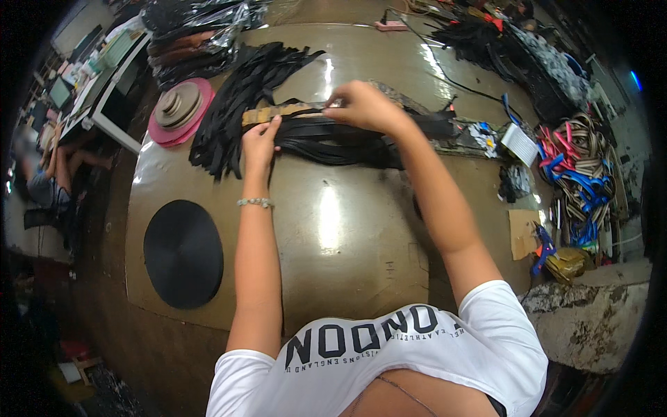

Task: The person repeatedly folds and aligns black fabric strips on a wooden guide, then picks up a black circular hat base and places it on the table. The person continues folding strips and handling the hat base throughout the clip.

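My left hand (260, 144) is closed at the left end of a bundle of black straps (333, 142), its thumb and fingers pinching a thin black strap. To the right and slightly farther off, my right hand (365, 105) has its fingertips pinched together over the strap bundle. What lies between those fingertips is too small to make out. Just beyond my hands, a yellowish-brown notched strip (260, 115) lies along the table. A loose heap of black straps (233, 104) spreads out left of my left hand.
On the table (361, 229) lie a large black coil (183, 254) at the left and a pink disc (182, 128) bearing stacked beige rolls. Plastic-wrapped bundles (191, 42) are at the far left. Coloured straps (580, 174) and a blue-handled tool (544, 247) are at the right. A person (52, 170) sits at far left.
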